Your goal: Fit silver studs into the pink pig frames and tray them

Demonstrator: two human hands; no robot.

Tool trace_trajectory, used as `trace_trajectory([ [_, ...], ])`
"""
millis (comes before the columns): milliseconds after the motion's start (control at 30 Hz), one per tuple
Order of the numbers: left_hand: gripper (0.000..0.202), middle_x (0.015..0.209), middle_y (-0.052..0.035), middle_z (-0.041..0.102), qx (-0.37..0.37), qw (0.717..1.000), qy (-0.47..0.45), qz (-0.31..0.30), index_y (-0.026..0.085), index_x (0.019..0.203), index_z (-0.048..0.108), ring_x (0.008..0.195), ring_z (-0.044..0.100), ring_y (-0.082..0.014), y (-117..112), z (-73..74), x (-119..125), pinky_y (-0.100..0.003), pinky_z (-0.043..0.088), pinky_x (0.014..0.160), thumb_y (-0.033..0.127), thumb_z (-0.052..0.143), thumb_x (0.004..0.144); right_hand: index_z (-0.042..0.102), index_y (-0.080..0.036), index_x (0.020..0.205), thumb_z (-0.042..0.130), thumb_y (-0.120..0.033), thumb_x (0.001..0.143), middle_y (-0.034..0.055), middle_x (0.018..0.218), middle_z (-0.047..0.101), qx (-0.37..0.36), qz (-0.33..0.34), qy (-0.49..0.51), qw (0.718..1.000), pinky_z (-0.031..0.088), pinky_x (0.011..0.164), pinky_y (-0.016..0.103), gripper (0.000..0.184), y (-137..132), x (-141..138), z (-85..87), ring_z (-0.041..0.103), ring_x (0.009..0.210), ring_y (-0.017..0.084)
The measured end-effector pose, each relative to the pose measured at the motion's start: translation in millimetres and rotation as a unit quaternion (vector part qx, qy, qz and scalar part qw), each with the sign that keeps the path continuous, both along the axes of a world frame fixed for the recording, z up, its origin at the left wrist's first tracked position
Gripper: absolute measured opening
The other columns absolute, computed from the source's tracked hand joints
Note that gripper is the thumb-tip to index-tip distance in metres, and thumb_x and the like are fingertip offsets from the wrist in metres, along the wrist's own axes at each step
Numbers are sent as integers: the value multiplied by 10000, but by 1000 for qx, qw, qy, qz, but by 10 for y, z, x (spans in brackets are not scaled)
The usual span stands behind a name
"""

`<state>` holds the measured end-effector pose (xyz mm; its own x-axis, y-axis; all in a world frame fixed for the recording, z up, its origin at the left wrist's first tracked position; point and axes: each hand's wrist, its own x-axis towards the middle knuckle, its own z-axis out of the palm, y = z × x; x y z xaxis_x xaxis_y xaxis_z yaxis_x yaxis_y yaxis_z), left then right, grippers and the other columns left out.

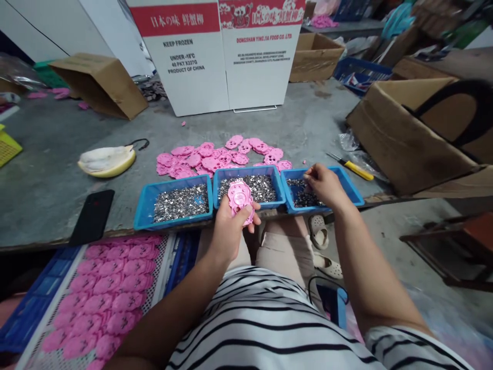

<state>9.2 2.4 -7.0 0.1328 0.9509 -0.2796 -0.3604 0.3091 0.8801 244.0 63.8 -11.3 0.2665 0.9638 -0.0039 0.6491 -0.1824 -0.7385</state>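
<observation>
My left hand (pixel 229 231) grips a pink plastic piece (pixel 239 194) with a scalloped outline, its thumb across the lower part. That piece is held in front of the middle blue tray (pixel 283 198), which contains small shiny metal parts (pixel 260 187). Over the right blue tray (pixel 356 195), my right hand (pixel 325 184) has its thumb and fingertips pinched together among darker small metal parts (pixel 308 199). Whatever is between those fingertips is too small to tell. A left blue tray (pixel 138 213) also contains small metal parts. Behind the trays lies a loose pile of similar pink pieces (pixel 210 162).
Left of the trays are a black phone (pixel 92 216) and a yellow fruit peel (pixel 115 169). A yellow-handled screwdriver (pixel 358 170) lies at right near an open cardboard box (pixel 416 128). A white carton (pixel 223 67) stands behind. Rows of pink pieces (pixel 108 285) fill a crate below left.
</observation>
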Motion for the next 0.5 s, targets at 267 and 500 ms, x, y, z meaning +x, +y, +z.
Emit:
trace_trajectory([
  [267,511,839,-16,606,2,1000,-3,1,151,1049,406,552,554,-72,-18,-39,-24,-168,382,430,346,664,653,581,-170,641,643,-152,670,40,709,563,37,-3,-48,998,365,701,317,71,34,73,-36,498,702,178],
  [500,495,861,-19,605,-1,999,-26,-19,150,1062,416,563,563,-66,-32,-48,27,-158,394,441,335,671,679,667,-196,657,736,-307,700,48,781,610,164,175,205,949,426,749,336,137,-266,-437,76,549,782,183],
])
